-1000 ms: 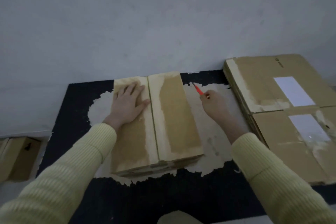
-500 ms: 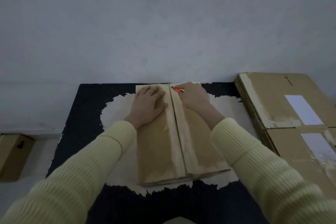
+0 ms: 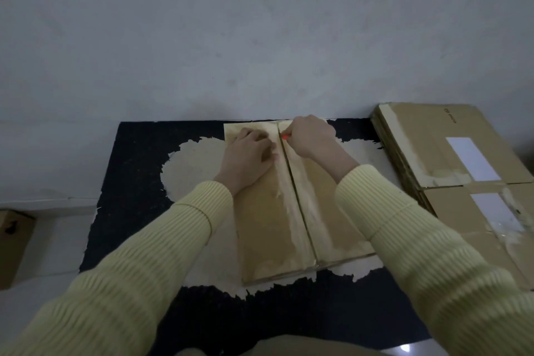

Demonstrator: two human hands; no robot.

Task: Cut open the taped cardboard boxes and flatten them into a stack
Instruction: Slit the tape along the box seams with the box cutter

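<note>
A closed brown cardboard box (image 3: 277, 228) lies flat on a worn black mat (image 3: 135, 182), its taped centre seam running away from me. My left hand (image 3: 248, 157) presses flat on the left flap near the far end. My right hand (image 3: 310, 137) grips a small red cutter (image 3: 284, 137), whose tip touches the seam near the box's far edge. Most of the cutter is hidden inside my fist.
A stack of flattened cardboard (image 3: 450, 170) with white labels lies to the right of the mat. A small brown box (image 3: 13, 243) sits on the floor at far left. A grey wall rises just behind the mat.
My right hand carried the cutter from beside the box over to the far end of the seam. My left hand stayed pressed on the left flap.
</note>
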